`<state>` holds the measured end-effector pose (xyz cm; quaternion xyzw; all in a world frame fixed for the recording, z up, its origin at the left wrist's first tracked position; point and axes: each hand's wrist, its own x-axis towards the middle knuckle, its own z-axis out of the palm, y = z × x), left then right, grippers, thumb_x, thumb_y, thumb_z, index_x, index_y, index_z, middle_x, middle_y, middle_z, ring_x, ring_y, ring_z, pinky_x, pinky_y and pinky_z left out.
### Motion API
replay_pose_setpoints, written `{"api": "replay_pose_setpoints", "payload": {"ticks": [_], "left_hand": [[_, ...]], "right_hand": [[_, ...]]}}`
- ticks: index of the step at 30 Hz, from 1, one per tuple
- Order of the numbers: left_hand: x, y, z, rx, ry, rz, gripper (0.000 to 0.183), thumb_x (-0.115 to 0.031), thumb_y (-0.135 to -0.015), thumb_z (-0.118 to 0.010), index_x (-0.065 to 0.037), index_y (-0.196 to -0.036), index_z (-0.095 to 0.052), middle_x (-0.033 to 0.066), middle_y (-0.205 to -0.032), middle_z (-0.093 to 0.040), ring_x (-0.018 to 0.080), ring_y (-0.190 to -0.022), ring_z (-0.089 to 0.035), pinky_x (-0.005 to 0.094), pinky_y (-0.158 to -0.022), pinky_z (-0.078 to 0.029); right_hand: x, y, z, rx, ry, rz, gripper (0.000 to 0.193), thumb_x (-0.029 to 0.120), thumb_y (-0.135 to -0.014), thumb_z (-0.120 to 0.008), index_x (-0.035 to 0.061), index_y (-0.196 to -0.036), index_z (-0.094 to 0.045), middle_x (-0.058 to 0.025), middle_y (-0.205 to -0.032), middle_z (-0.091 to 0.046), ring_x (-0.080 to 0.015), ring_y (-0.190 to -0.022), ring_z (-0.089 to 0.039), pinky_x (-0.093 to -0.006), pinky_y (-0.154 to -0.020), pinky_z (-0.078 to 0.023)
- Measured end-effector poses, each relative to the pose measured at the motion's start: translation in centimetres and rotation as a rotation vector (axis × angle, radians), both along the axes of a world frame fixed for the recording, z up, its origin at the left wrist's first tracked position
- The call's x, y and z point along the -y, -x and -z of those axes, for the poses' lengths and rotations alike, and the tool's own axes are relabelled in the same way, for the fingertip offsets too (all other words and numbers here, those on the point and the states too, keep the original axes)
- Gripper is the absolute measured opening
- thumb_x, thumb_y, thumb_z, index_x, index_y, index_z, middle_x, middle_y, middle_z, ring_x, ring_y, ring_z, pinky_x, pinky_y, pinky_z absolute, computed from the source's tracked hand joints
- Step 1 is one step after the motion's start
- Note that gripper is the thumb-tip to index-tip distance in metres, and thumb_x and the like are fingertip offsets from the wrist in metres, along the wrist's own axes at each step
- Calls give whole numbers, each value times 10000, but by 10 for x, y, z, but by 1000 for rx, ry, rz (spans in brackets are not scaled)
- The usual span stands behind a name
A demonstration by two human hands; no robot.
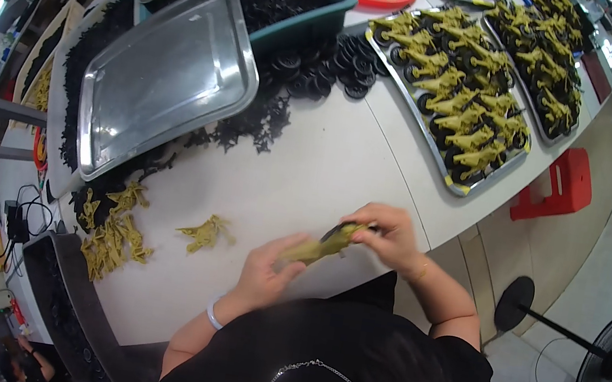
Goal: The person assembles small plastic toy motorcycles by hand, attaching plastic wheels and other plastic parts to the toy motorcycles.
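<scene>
Over the table's near edge, both my hands grip one yellow-green plastic toy part (319, 251). Its outline is blurred, and a dark piece shows at its upper end. My left hand (266, 269) is closed round the lower end. With thumb and fingers, my right hand (387, 236) pinches the upper end by the dark piece; whether that is a wheel I cannot tell. A single loose yellow-green part (207, 234) lies to the left of my hands. Further left is a heap of similar parts (114, 241).
A bare metal tray (168, 77) leans over small black parts (260, 124). Behind it stands a teal bin (336, 4), with black wheels (357, 71) beside it. Trays of yellow-and-black toys (457, 95) fill the far right. A red stool (567, 184) and fan (608, 363) stand right of the table.
</scene>
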<state>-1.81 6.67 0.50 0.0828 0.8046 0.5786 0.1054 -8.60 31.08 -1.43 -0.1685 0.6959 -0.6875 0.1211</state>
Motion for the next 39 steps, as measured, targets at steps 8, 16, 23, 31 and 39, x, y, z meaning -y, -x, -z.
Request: {"api": "replay_pose_setpoints", "payload": {"ticks": [8,16,23,31,39], "left_hand": [[60,8,-10,-437,714,-270,566,-40,-704,-593,-34,-1263,-504,148,-1286,-483,359,-1244,-397,496,-1058,-294],[122,-29,32,-232,837,-391,437,-34,-724,-603,-79,-1158,-586,73,-1136,-536,274,-1121,-477,475,-1032,-322],[238,-49,-48,-219,1073,-915,378,-142,-691,-686,-61,-1057,-639,147,-944,-632,336,-911,-603,438,-809,-487],[356,-26,-27,-115,1306,-1128,394,-269,-738,-731,-59,-1058,-638,139,-1036,-613,325,-984,-592,424,-802,-496],[264,-53,17,-53,1105,-1046,471,-299,-786,-699,-105,-1202,-594,127,-1314,-479,326,-1253,-396,593,-976,-339]], "right_hand": [[-361,228,10,-226,-385,925,393,270,-978,-501,22,-1276,-564,-117,-1271,-584,-197,-1165,-540,-319,-1009,-395],[-391,265,54,-340,-885,887,505,417,-925,-576,45,-1266,-570,-112,-1181,-630,-215,-1066,-587,-314,-919,-434],[-211,160,-22,-426,-680,847,397,268,-953,-573,43,-1280,-558,-91,-1195,-611,-166,-1051,-569,-281,-899,-437],[-81,106,1,-476,-484,419,293,128,-963,-538,-11,-1219,-568,-85,-1158,-620,-148,-976,-579,-252,-841,-459],[12,64,-12,-423,-467,153,228,23,-905,-558,-19,-1125,-604,-94,-1041,-657,-145,-917,-594,-257,-770,-444]]}}
